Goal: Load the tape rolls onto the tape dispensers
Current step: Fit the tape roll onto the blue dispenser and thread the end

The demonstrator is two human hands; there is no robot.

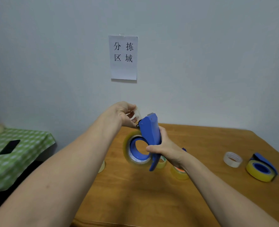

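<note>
Aloft, blue dispenser (149, 128) in right hand (166, 148).

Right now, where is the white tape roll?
In the head view, the white tape roll lies on the wooden table, right side, left of the loaded blue dispenser.

Bare table (135, 202) opens in the lower middle of the frame, between the left forearm (62, 169) and right forearm (217, 185), and along its far edge at upper right. The held dispenser (150, 136) and two yellow rolls (179, 173) just below it crowd the centre; at the right edge a white roll (232, 159) sits near a loaded dispenser (261, 169).
</note>
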